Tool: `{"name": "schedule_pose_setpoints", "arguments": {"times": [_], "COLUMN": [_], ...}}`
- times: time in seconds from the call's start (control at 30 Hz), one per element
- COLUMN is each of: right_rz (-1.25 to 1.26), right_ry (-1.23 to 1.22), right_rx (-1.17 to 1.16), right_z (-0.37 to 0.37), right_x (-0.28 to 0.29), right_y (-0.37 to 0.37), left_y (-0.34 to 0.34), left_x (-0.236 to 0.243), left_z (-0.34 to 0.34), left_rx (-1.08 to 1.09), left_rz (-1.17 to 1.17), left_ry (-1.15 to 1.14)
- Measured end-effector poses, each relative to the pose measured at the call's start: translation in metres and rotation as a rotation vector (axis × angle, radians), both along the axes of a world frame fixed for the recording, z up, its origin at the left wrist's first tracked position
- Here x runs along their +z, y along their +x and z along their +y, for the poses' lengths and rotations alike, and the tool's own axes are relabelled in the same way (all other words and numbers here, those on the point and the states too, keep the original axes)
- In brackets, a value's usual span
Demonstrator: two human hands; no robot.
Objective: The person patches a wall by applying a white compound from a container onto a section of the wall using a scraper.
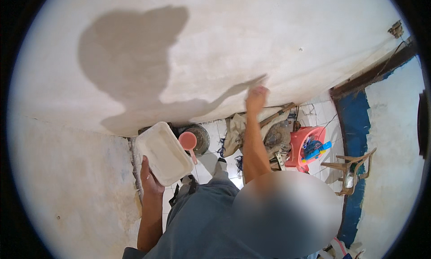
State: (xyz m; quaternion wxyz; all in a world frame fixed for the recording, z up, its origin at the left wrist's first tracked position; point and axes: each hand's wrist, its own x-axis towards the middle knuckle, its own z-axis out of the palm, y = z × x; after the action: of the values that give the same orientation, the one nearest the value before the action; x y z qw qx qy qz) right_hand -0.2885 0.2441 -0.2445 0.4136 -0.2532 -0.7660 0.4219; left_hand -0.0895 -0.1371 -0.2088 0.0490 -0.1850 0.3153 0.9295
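Observation:
My left hand [151,176] grips the side of a shallow off-white tray [164,151], held at waist height. My right arm reaches up toward the pale wall [233,39]; my right hand [257,97] is closed and close to that surface, with something at its fingertips too blurred to name. A shadow of my head and arm falls on the wall. A pink dipper [188,141] shows just right of the tray, over a round dark container [201,147] down at floor level.
Crumpled cloths [235,129] and debris lie along the wall's base. A pink plastic container [298,155] holds blue tools. A wooden stool-like frame [350,169] stands by the blue and white right wall [352,115]. The left wall [72,178] is close. A blurred oval covers the lower right.

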Motion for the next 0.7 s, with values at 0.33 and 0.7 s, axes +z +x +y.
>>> {"name": "schedule_pose_setpoints", "arguments": {"times": [0.33, 0.7], "right_rz": [-0.007, 0.104], "right_ry": [-0.356, 0.297], "right_rx": [0.444, 0.222], "right_z": [-0.046, -0.134], "right_x": [-0.081, 0.074], "right_y": [0.044, 0.001], "left_y": [0.002, -0.003], "left_x": [0.006, 0.011], "left_z": [-0.006, -0.005], "left_rx": [0.058, 0.05], "left_rz": [0.037, 0.031], "left_ry": [-0.011, -0.029]}}
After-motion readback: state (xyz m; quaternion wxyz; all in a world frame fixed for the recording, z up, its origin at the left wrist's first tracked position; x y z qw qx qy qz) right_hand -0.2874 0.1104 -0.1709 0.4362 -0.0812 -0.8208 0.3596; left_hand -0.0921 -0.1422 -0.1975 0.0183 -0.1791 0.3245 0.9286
